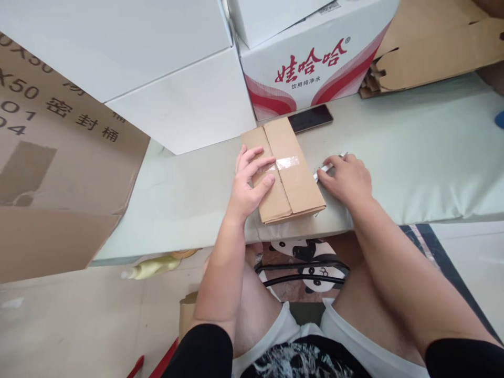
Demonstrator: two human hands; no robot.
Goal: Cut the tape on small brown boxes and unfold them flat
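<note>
A small brown cardboard box (294, 184) lies on the pale green table cover (409, 157), its top flaps joined by a short strip of clear tape (288, 163). Resting on the box's left side and top is my left hand (250, 181), fingers spread, with fingertips near the tape. To the right of the box, my right hand (348, 176) has its fingers closed round a thin whitish tool (317, 177). One end of the tool points at the box's right edge, and the palm hides most of it.
Behind the box lie a dark phone (311, 119) and a white-and-red carton (315, 68). White boxes (189, 110) stand at the back left, a large brown carton (71, 173) at the far left, and flattened cardboard (437, 52) at the back right.
</note>
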